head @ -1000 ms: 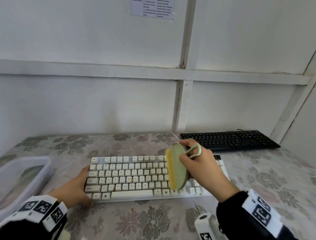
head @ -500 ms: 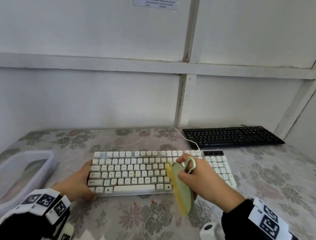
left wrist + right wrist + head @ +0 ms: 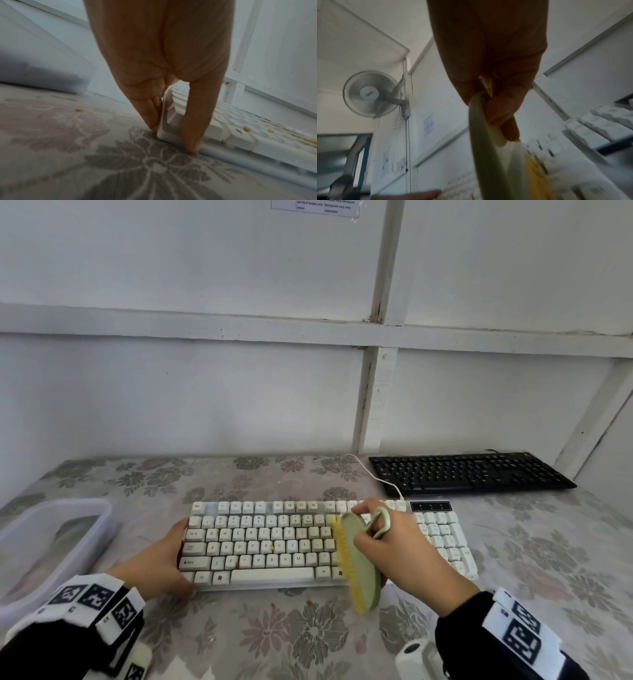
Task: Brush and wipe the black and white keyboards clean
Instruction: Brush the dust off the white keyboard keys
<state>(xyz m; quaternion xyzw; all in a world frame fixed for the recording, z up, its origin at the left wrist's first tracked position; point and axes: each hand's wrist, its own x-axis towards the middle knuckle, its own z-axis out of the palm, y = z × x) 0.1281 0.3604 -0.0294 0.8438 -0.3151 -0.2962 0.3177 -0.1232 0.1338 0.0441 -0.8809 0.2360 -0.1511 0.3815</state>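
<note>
So the white keyboard (image 3: 308, 546) sits flat on the flowery tablecloth (image 3: 308, 635), near the front edge of the table. The right hand (image 3: 400, 549) has its fingers curled round a green brush (image 3: 359, 559), gripping the loop handle at the far end. The brush is tipped up on its side, yellow bristles (image 3: 346, 556) facing left and touching the keys at the right end of the main letter block, with its near end hanging past the front of the keyboard. From the right wrist camera you mostly see the brush's green edge (image 3: 481, 148) and fingers (image 3: 503, 108) wrapped on it, pretty blurry.

The left hand (image 3: 161, 563) is braced against the keyboard's left end. On the left wrist camera the thumb (image 3: 197, 121) lies straight down over the front corner (image 3: 164, 129) and the other fingers (image 3: 147, 112) run straight along the left side, so it's pressing rather than grabbing.

There are orange crumbs on the keys (image 3: 246, 129) and a few on the cloth (image 3: 273, 605). The black keyboard (image 3: 469, 472) is off at the back right by the wall, well apart from both hands. A clear plastic tub (image 3: 51, 539) sits to the left.
</note>
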